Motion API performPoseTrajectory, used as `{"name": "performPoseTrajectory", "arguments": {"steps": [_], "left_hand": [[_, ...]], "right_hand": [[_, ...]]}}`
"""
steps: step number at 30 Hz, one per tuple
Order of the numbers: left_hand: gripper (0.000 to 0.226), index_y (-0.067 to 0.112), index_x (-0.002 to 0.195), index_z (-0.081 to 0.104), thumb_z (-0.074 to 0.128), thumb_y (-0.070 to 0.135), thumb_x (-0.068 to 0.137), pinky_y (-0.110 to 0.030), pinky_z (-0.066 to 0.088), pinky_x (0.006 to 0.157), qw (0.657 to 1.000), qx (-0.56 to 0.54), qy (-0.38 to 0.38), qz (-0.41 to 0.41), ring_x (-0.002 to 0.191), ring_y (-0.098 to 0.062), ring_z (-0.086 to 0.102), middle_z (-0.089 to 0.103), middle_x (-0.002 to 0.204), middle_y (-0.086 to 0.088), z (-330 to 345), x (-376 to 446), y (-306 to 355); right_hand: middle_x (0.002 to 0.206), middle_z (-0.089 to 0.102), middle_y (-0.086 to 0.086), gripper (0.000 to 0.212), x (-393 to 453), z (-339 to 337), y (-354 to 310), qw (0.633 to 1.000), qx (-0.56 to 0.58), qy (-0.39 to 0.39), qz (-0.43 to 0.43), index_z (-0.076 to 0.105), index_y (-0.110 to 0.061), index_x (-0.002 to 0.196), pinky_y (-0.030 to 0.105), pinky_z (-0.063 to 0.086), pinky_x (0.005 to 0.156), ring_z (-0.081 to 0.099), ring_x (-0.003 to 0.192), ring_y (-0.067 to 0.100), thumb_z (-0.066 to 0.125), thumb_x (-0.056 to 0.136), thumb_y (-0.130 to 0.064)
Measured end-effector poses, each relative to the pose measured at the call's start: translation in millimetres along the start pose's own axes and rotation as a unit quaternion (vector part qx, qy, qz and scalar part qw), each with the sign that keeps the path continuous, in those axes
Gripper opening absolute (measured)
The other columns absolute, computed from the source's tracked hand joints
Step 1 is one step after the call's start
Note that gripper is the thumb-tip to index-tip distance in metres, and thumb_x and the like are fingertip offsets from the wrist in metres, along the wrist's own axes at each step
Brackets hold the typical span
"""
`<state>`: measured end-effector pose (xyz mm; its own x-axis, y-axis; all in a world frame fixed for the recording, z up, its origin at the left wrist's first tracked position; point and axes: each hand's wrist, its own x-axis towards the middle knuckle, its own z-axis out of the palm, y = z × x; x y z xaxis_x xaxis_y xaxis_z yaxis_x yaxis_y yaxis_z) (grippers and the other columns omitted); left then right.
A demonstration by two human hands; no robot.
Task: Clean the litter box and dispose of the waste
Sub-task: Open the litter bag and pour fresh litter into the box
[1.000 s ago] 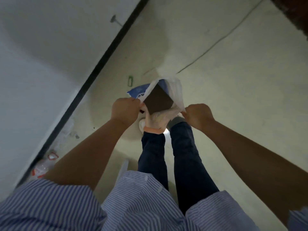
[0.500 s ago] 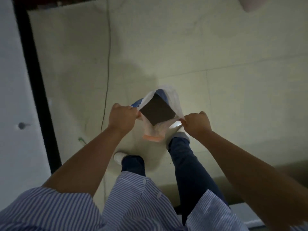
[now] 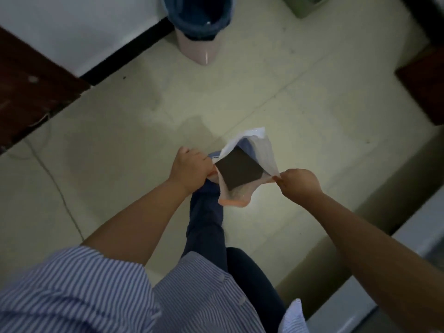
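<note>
While my left hand and right hand each pinch a rim edge of the thin white plastic bag, holding it open above the floor, a slipped grip could spill waste short of the pink blue-lined bin.

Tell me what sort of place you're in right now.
Probably an indoor room or hallway of a home: pale tiled floor, white wall with a black baseboard, and a pink bin with a blue liner standing against it.
</note>
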<state>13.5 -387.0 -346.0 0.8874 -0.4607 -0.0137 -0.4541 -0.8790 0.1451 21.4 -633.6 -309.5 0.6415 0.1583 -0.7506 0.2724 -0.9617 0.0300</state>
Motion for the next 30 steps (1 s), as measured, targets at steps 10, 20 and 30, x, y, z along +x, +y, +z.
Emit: {"name": "performPoseTrajectory", "arguments": {"steps": [10, 20, 30], "left_hand": [[0.021, 0.015, 0.034, 0.048, 0.058, -0.003, 0.038, -0.023, 0.023, 0.056, 0.976, 0.062, -0.074, 0.195, 0.033, -0.016, 0.045, 0.043, 0.034, 0.0, -20, 283, 9], [0.029, 0.016, 0.053, 0.064, 0.087, 0.013, 0.036, -0.02, 0.045, 0.06, 0.938, 0.115, -0.252, 0.208, 0.05, -0.016, 0.059, 0.061, 0.052, 0.001, 10, 527, 53], [0.012, 0.014, 0.096, 0.063, 0.055, 0.015, 0.088, -0.025, 0.028, 0.088, 0.939, 0.155, -0.244, 0.187, 0.093, -0.018, 0.058, 0.065, 0.096, -0.001, 35, 725, 97]], "right_hand": [[0.11, 0.066, 0.016, 0.045, 89, -73, 172, 0.977, 0.17, -0.002, 0.13, 0.061, 0.001, 0.108, 0.025, 0.038, 0.074, 0.062, 0.101, 0.029, 0.028, 0.101, -0.029], [0.089, 0.061, 0.015, 0.044, 189, -128, 357, 0.956, 0.269, 0.0, 0.121, 0.059, -0.008, 0.087, 0.031, 0.043, 0.073, 0.062, 0.087, 0.028, 0.027, 0.1, -0.036], [0.111, 0.065, 0.018, 0.045, 277, -193, 515, 0.931, 0.322, 0.023, 0.172, 0.06, 0.003, 0.11, 0.03, 0.045, 0.086, 0.061, 0.103, 0.03, 0.029, 0.101, -0.029]]}}
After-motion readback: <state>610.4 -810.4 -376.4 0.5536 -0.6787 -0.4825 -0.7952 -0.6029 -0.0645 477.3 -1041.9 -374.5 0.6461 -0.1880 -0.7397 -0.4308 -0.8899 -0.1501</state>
